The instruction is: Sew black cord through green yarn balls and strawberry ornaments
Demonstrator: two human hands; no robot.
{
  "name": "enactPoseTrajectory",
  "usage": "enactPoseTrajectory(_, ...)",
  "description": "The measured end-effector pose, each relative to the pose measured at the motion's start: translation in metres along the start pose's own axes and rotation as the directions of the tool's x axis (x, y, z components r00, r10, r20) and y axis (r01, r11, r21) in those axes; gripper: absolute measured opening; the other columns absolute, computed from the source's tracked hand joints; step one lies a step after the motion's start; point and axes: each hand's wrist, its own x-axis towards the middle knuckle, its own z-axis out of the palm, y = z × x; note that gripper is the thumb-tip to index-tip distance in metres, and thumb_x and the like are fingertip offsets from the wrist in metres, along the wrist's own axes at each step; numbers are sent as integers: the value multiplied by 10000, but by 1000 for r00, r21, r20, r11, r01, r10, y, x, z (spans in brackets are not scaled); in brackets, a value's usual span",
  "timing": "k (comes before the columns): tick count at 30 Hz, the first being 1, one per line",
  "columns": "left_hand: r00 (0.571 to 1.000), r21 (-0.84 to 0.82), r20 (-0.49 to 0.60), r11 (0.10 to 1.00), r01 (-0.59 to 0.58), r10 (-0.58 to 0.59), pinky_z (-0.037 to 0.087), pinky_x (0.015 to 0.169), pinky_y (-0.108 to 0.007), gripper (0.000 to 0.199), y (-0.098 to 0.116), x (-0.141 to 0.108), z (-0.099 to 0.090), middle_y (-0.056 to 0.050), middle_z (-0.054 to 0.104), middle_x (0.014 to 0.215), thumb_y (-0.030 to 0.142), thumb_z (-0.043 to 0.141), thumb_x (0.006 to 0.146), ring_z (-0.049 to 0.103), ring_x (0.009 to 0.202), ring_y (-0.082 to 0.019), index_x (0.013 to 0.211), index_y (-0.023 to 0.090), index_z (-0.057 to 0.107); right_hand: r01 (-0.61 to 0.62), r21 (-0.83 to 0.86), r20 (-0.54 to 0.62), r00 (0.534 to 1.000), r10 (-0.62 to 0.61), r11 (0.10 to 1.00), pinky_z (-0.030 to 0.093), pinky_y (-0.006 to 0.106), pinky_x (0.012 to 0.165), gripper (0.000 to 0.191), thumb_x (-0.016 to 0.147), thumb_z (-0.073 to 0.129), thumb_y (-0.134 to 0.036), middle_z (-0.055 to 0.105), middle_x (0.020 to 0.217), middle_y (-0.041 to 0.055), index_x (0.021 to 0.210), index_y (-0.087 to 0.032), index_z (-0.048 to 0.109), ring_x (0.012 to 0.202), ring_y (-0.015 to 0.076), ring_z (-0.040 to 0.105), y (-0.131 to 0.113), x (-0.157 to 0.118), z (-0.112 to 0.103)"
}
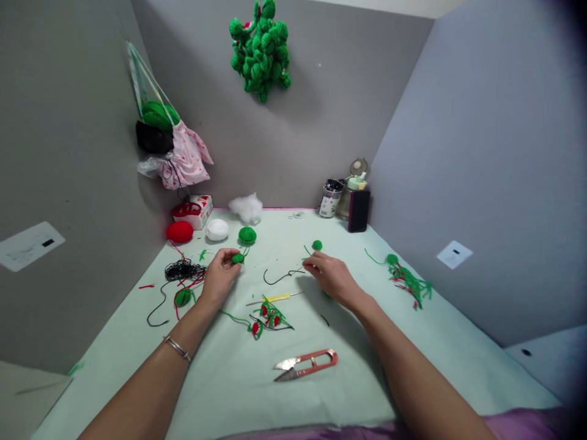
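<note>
My left hand pinches a small green crocheted piece that has a loose green yarn tail. Across the table, the fingertips of my right hand are pressed together. A thin, pale sliver shows beside them, too fine to name for sure, and a strand of black yarn trails left from close by. Just beyond the right hand sits a small green ball. Between my forearms are a yellow-handled crochet hook and several green, red and white crocheted pieces with yarn tails.
Orange thread snips lie in front. Black yarn tangles at left, near red, white and green yarn balls. White stuffing, a phone and a tin stand behind. Green pieces lie right.
</note>
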Motion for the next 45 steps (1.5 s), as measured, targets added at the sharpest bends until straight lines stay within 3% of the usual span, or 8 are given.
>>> enactPoseTrajectory(4,979,246,-3,949,-197,204,332,1120,-480,276,-3,-7,1,-64,648,1091,177,645,692,540,1143,-276,963,224,676,123,-83,29,992,-121,989,348,252,643,236,1013,483,-225,684,1030,40,1019,-233,719,892,152,635,-9,1,21)
enactPoseTrajectory(7,912,405,214,818,-409,350,374,1089,-484,183,-8,-15,8,-77,665,1098,218,599,836,540,1140,-275,977,229,714,129,-167,62,991,-120,977,346,265,646,246,1005,468,-180,663,1027,65,981,-209,712,937,175,608,-5,3,30)
enactPoseTrajectory(12,828,426,476,745,-513,297,378,1088,-508,116,-15,-25,21,-85,681,1123,216,645,852,481,1236,-314,911,239,743,156,-166,97,985,-141,974,363,271,677,219,987,486,-160,655,1029,87,936,-196,695,988,204,575,-5,9,34)
enactPoseTrajectory(22,869,337,455,866,-369,194,427,1014,-443,95,-7,-30,23,-75,680,975,194,528,877,564,1083,-261,813,221,593,95,51,26,995,-97,994,368,280,672,174,876,517,-94,680,949,108,868,-151,681,894,210,589,-17,14,36)
enactPoseTrajectory(28,903,154,429,984,-84,10,525,721,-339,141,1,-24,18,-27,693,743,335,546,875,657,706,-189,920,202,557,-69,430,-80,990,114,900,445,262,665,217,832,504,-218,687,762,22,901,-174,705,660,147,583,1,14,25)
enactPoseTrajectory(34,853,-158,486,941,300,-191,549,853,-345,422,6,-19,14,-93,778,943,365,779,764,733,811,-187,1108,170,632,-88,604,-152,963,222,792,498,296,665,295,824,523,-328,727,869,65,959,-162,726,623,150,595,14,17,21)
enactPoseTrajectory(40,820,-160,509,908,388,-261,558,872,-356,379,11,-21,14,-98,785,895,383,852,688,744,806,-199,952,157,702,-64,661,-207,942,263,748,455,297,674,136,772,650,-332,657,716,25,754,-201,684,636,159,557,11,13,15)
enactPoseTrajectory(45,846,-83,469,942,327,-252,562,819,-334,310,15,-23,16,-41,734,720,425,836,688,699,701,-168,782,158,710,-62,773,-151,948,279,631,463,277,605,229,794,635,-401,613,645,3,716,-187,618,565,131,543,6,13,9)
